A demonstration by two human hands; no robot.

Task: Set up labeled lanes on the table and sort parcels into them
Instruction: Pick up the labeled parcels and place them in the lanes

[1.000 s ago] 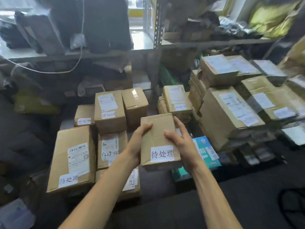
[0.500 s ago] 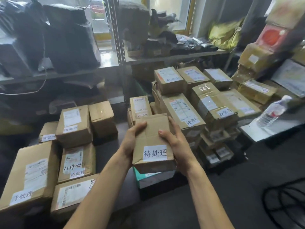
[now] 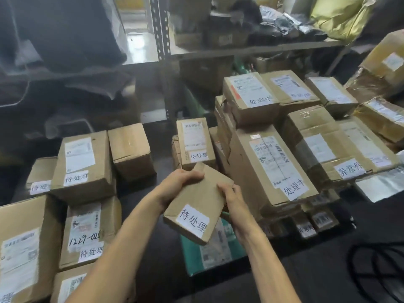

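Observation:
I hold a small brown cardboard parcel above the dark table; a white label reading 待处理 is on its near end. My left hand grips its upper left edge and my right hand grips its right side. The parcel is tilted, its near end dropping to the right. Under it lies a green and white parcel. To the left stand several boxes labeled 待处理, such as one tall box. To the right a stack carries 处理中 on a large box and 异常件 on another box.
A metal shelf upright rises behind the table, with dark bags and loose packages on its shelves. More taped boxes pile up at the far right. A black cable loops on the dark surface at lower right. A silver mailer lies right of the stacks.
The view has swung left and closer to the piles. The held parcel has rotated clockwise and tilted, and my hands have shifted along its edges.

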